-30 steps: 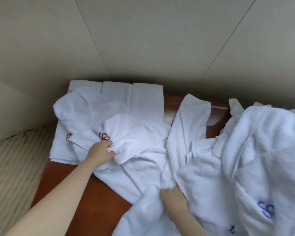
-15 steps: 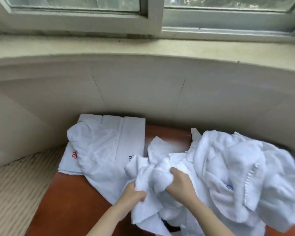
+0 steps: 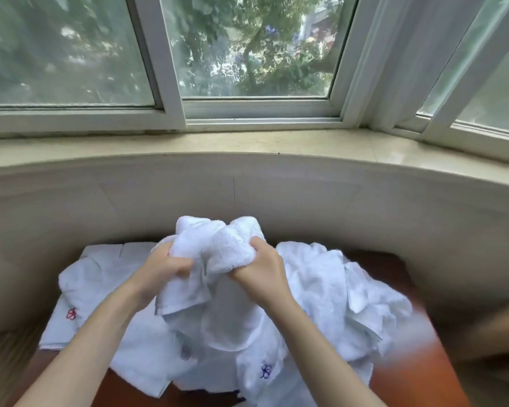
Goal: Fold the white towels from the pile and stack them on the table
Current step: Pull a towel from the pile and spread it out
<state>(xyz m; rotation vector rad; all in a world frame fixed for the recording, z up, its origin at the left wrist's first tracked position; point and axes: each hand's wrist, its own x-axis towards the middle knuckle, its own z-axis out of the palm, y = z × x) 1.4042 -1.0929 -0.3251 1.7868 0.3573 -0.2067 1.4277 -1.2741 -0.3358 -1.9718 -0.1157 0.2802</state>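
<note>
Up above the table, between both hands, I have the towel (image 3: 218,248) bunched in a thick wad. It is lifted off the heap, and its lower part hangs down in front of the cloth beneath. The left hand (image 3: 162,268) is clenched on the wad's left side and the right hand (image 3: 260,273) on its right, fists close together with terry bulging over both. I read this as the sorting-out step: no hem or corner is in the fingers, so no fold has begun on this piece.

Beneath, the pile (image 3: 335,289) of loose towels sprawls over the middle and right of the brown table (image 3: 429,371), and one with a blue monogram (image 3: 266,371) lies toward the near edge. At the rear left lie flat towels (image 3: 100,268), one showing a red monogram (image 3: 72,313). I cannot tell how many of these are finished folds.

My worry is the hanging tail. If it is caught in the heap, pulling higher could drag a second towel up, or tip the near ones off the table's front. Shaking the wad out leftward could also ruffle the flat towels there. Gripping mid-cloth rather than at corners would give a crooked fold.
</note>
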